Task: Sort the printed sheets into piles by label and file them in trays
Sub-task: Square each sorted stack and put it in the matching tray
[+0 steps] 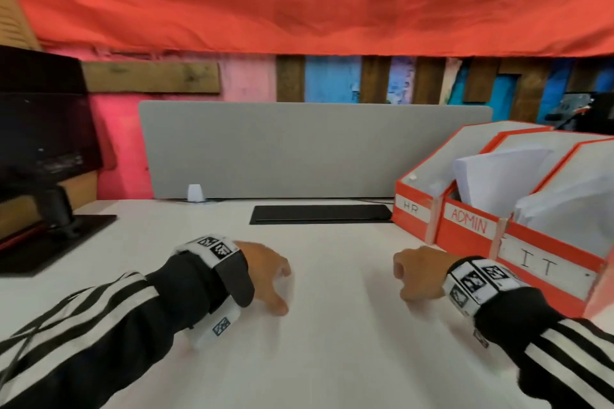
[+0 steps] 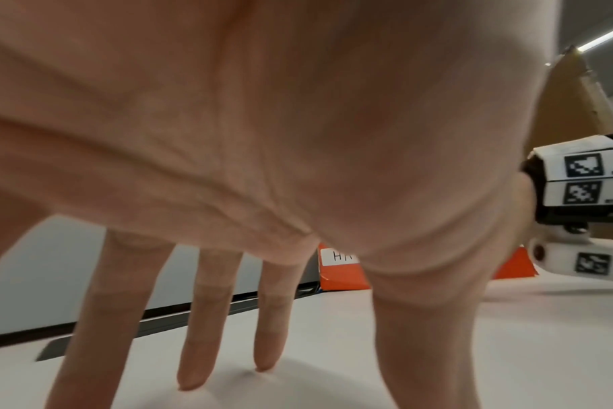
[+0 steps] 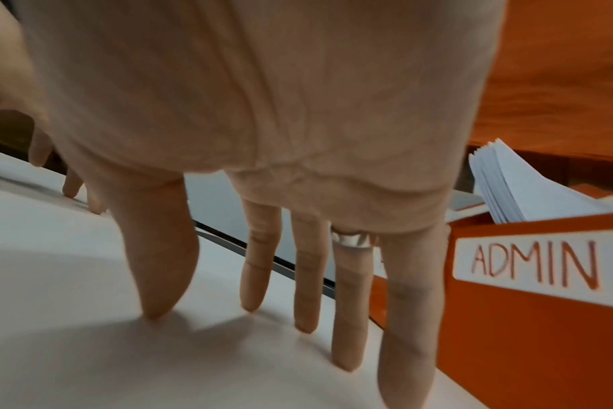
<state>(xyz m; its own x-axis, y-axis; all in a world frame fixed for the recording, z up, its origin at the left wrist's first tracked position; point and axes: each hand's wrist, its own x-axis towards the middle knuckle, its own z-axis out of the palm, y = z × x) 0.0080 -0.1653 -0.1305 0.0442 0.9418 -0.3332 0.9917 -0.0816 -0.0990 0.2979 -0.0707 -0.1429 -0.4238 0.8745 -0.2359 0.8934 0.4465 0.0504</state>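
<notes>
Three orange trays stand at the right of the white desk (image 1: 332, 325): the HR tray (image 1: 412, 209) with no sheets showing, the ADMIN tray (image 1: 468, 224) with a stack of white sheets (image 1: 498, 173), and the IT tray (image 1: 545, 271) with more sheets (image 1: 564, 209). My left hand (image 1: 265, 272) hovers over the desk at centre left, fingers (image 2: 200, 318) straight and pointing down, holding nothing. My right hand (image 1: 415, 272) is just left of the trays, its fingers (image 3: 256, 265) straight with tips on or near the desk, also holding nothing. In the right wrist view the ADMIN tray (image 3: 529, 304) and its sheets (image 3: 515, 191) are close by.
A grey divider panel (image 1: 315, 149) runs along the back of the desk, with a black cable slot (image 1: 320, 213) in front of it. A monitor (image 1: 43, 116) on a black stand (image 1: 59, 226) occupies the left. A small white object (image 1: 196, 192) sits by the panel.
</notes>
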